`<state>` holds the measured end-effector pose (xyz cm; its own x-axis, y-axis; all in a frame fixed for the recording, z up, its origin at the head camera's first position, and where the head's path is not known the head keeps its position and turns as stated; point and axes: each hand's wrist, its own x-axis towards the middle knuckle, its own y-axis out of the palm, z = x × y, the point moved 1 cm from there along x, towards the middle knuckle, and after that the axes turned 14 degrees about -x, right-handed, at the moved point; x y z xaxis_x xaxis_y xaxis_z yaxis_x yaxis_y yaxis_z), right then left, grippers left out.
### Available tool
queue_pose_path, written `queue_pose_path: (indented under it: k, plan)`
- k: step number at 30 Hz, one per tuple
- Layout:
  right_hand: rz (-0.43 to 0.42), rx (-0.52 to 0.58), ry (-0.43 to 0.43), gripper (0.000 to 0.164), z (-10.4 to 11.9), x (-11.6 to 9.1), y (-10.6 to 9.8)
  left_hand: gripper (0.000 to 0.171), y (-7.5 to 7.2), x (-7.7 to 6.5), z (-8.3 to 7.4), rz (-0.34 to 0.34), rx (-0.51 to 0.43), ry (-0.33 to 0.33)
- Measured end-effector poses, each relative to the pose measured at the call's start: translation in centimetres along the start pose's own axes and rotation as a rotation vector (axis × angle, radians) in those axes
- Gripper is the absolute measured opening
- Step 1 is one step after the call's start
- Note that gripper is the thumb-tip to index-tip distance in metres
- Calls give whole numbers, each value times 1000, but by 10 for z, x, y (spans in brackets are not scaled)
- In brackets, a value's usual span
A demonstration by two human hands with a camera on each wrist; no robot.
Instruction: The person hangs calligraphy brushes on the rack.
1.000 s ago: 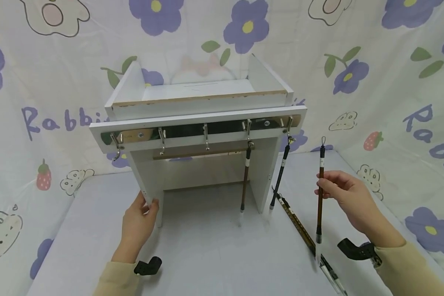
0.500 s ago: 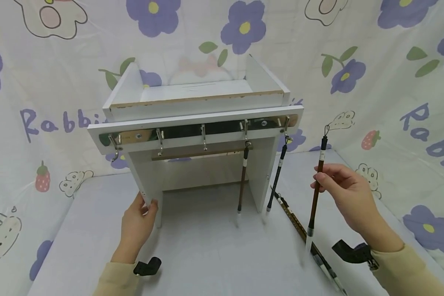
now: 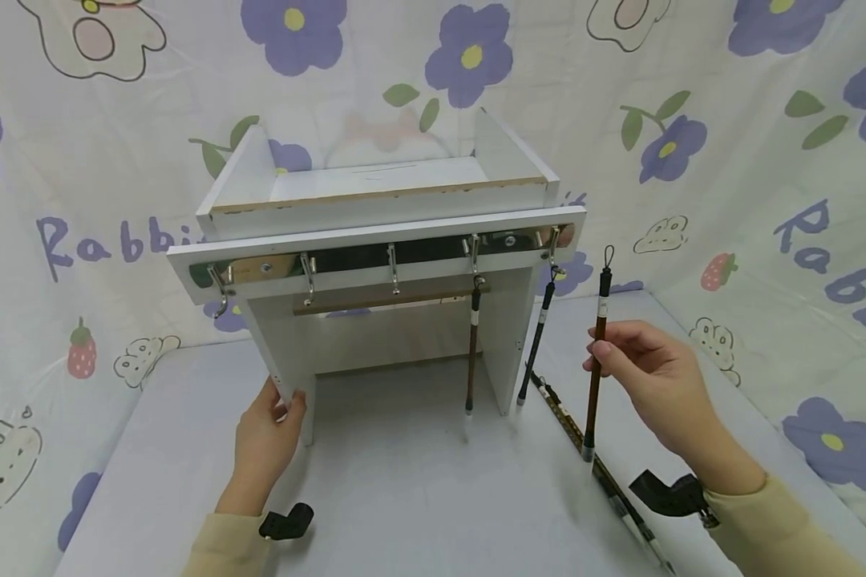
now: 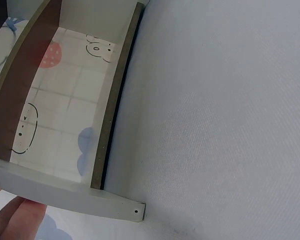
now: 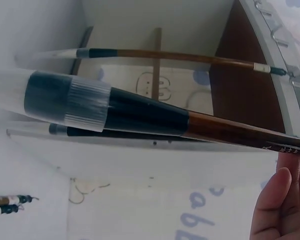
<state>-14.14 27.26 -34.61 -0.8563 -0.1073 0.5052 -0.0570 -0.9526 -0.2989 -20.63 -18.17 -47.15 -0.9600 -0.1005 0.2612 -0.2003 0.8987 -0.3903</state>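
Note:
A white wooden shelf (image 3: 375,215) stands on the table, with a metal strip of hooks (image 3: 354,261) along its front board. My left hand (image 3: 267,437) grips the lower part of its left side panel (image 4: 65,192). In my right hand (image 3: 657,385), thumb and fingers pinch a brown calligraphy brush (image 3: 592,401), loop up and white tip down, apart from the shelf. Its ferrule (image 5: 87,102) looms large in the right wrist view. From the two rightmost hooks hang a brown brush (image 3: 472,353) and a black brush (image 3: 536,344).
More brushes (image 3: 564,417) lie slantwise on the white tabletop (image 3: 418,497), right of the shelf and partly behind the held brush. A patterned cloth (image 3: 375,48) hangs behind. Three hooks at the left and middle of the strip bear nothing.
My right hand has moved left with the brush, closer to the shelf, and the brush's tilt has changed slightly. The left hand keeps its grip. The view has shifted a little.

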Motion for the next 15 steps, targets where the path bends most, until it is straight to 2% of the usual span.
queue_pose_path:
  k: [15]
  plan:
    - [57,-55,-68,17,13,6,26,51,0,-1,-1,8,2,-12]
